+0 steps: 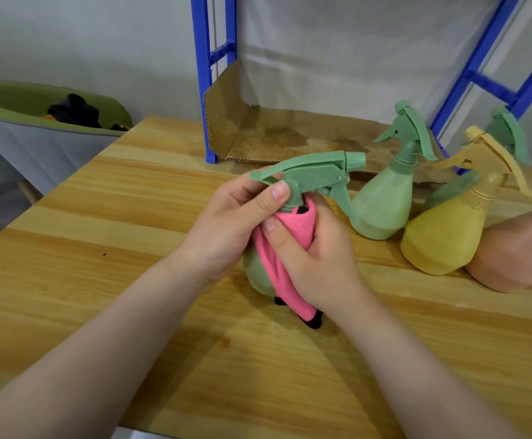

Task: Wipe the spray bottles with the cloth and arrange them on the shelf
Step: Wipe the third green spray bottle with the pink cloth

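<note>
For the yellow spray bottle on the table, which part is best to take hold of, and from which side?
Probably the narrow neck just under the sprayer head of the yellow spray bottle, coming from above. It stands upright, the body widens toward the base, and a green bottle and a pink bottle stand close on either side.
</note>
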A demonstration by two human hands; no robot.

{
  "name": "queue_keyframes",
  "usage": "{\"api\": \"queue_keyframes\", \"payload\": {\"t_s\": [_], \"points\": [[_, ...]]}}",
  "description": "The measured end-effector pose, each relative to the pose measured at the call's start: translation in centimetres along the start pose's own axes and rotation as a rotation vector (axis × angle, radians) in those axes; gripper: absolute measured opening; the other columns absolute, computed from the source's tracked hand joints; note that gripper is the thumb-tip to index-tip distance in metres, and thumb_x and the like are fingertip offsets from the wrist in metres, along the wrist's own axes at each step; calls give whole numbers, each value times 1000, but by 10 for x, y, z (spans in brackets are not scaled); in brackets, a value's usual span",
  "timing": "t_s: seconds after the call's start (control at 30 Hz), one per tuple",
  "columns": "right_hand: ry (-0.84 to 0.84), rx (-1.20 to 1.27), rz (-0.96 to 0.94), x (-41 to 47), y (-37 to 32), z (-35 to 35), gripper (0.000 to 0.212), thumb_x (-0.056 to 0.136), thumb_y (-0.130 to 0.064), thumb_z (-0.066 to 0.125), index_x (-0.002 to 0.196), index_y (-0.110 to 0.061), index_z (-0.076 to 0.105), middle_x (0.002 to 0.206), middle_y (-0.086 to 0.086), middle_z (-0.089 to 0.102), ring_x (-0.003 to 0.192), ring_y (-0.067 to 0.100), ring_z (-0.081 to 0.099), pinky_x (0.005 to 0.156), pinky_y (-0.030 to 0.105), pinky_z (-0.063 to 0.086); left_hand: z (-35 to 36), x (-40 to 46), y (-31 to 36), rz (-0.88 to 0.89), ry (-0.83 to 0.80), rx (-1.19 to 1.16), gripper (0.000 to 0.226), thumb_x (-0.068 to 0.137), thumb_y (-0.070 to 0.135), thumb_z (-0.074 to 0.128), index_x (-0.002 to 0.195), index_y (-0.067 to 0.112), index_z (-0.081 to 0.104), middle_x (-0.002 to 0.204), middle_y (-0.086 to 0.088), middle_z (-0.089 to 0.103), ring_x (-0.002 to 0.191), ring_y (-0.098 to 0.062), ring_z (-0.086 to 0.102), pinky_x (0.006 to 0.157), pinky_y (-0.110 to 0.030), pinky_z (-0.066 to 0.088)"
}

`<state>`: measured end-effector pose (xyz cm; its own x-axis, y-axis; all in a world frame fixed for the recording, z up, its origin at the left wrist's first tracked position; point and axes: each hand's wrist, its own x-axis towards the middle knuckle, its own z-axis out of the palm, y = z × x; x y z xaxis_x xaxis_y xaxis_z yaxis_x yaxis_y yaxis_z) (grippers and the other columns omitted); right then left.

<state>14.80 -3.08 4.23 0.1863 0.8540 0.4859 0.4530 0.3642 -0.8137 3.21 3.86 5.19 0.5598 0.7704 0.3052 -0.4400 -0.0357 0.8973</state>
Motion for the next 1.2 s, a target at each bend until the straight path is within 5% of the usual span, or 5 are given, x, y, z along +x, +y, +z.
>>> {"api": "queue_keyframes", "payload": {"t_s": [0.33,0.5,0.7,0.83,1.2], "points": [[-84,-40,70,0,8,1,53,78,-57,62,126,-40,46,118,-22,61,110,-2,59,92,22,49,-5,5,4,-46,125,-174,29,90,21,54,108,2,66,96,-8,72,89,-17,68,82,-27,56],[-92,3,64,-1,10,0,70,76,-56,66,138,-34,42,132,-16,55,120,8,56,97,35,50,-13,10,10,33,274,-298,27,97,30,51,100,20,75,97,0,70,90,-12,63,85,-28,54],[-129,148,125,-2,8,-2,87,71,-70,69,145,-37,37,127,-13,53,106,19,63,83,44,57,-26,14,14,41,352,-565,28,94,33,56,116,17,66,103,3,71,102,-13,64,96,-33,50],[-222,302,171,-4,9,-1,90,70,-68,71,146,-39,33,132,-20,54,113,20,64,79,33,58,-32,16,16,53,386,-735,36,87,32,65,117,12,65,103,-1,70,107,-18,64,105,-38,46],[-326,310,222,0,5,-2,80,59,-79,69,128,-50,40,115,-28,61,102,16,69,64,18,57,-18,10,20,146,328,-385,30,95,36,52,96,16,75,92,0,72,94,-16,67,109,-41,44]]}}
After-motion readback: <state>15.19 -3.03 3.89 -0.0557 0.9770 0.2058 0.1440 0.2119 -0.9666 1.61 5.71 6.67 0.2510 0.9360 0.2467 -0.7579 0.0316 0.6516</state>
